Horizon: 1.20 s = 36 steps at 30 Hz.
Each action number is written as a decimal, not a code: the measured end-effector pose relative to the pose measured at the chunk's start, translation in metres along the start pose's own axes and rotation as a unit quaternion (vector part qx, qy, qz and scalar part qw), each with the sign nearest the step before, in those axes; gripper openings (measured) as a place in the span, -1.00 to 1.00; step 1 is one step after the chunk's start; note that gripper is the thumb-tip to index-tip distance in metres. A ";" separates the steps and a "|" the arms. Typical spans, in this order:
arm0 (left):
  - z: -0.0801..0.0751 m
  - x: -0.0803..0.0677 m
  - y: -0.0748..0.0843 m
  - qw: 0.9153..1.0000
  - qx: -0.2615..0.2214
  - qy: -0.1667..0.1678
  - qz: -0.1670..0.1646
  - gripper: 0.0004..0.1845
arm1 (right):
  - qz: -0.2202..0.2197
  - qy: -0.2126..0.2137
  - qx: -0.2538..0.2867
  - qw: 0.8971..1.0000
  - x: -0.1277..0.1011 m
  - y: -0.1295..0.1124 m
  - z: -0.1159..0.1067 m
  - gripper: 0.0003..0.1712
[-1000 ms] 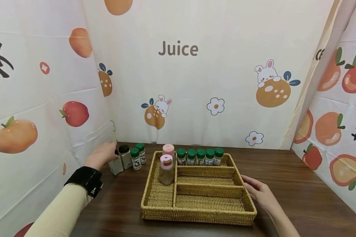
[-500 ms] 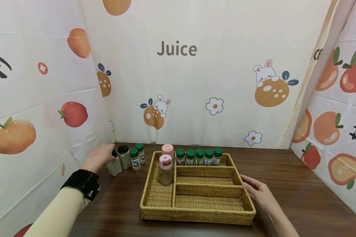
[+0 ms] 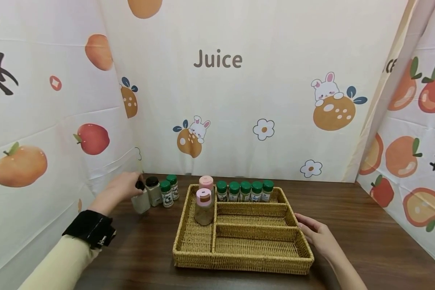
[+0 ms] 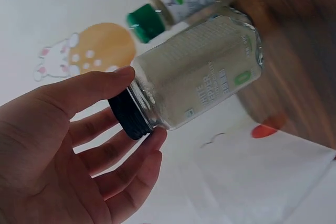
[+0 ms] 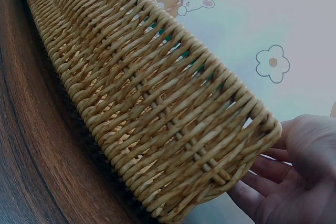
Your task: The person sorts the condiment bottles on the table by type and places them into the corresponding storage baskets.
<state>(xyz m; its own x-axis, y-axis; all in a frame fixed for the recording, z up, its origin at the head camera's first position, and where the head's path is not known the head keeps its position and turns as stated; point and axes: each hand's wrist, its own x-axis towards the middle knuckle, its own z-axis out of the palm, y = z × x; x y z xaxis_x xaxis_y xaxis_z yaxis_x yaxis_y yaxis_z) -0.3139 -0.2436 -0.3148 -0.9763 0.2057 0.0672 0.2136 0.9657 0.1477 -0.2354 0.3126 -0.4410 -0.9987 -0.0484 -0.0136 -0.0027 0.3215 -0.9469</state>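
My left hand (image 3: pixel 121 187) is at the far left of the table, its thumb and fingers pinching the black lid of a glass pepper jar (image 4: pixel 194 72). Pale powder fills that jar, and "pepper" can be read on its side. A second black-lidded jar (image 3: pixel 154 193) stands just right of it, beside two green-capped shakers, the nearer shaker (image 3: pixel 166 196) in front. My right hand (image 3: pixel 319 235) rests against the right wall of a wicker tray (image 3: pixel 262 264). In the right wrist view its fingers (image 5: pixel 270 169) touch the tray's corner from outside, fairly straight.
In the tray's left compartment stand two pink-lidded jars, the front jar (image 3: pixel 204 211) before the other. Several green-capped shakers (image 3: pixel 245 192) line the back right compartment. Printed cloth (image 3: pixel 261 88) walls the back and both sides of the brown table (image 3: pixel 348 205).
My left wrist and forearm have shifted slightly left while the hand stays at the pepper jar's lid. My right hand and the tray have not visibly moved.
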 end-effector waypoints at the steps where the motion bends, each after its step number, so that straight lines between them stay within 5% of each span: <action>1: -0.003 -0.002 0.002 1.000 0.005 0.003 0.003 -0.68 | 0.000 0.000 -0.003 1.000 0.000 0.000 0.000 -0.37; 16: -0.052 -0.032 0.069 0.992 0.001 0.094 0.085 -0.64 | -0.001 -0.001 0.001 1.000 0.000 0.000 -0.001 -0.36; 26: -0.074 -0.042 0.125 0.984 -0.010 0.111 0.139 -0.64 | 0.001 -0.003 0.006 1.000 0.000 0.000 0.000 -0.36; 36: -0.077 -0.036 0.166 0.977 -0.026 0.109 0.180 -0.59 | -0.001 -0.002 0.008 1.000 0.000 0.000 0.000 -0.36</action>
<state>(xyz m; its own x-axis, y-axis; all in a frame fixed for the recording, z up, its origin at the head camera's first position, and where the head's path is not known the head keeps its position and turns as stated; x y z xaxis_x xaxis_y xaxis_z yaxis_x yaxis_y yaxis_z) -0.2402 -0.1031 -0.2170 -0.8085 0.4860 0.3319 0.5486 0.8266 0.1260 -0.2356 0.3129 -0.4407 -0.9986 -0.0522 -0.0120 -0.0046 0.3065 -0.9519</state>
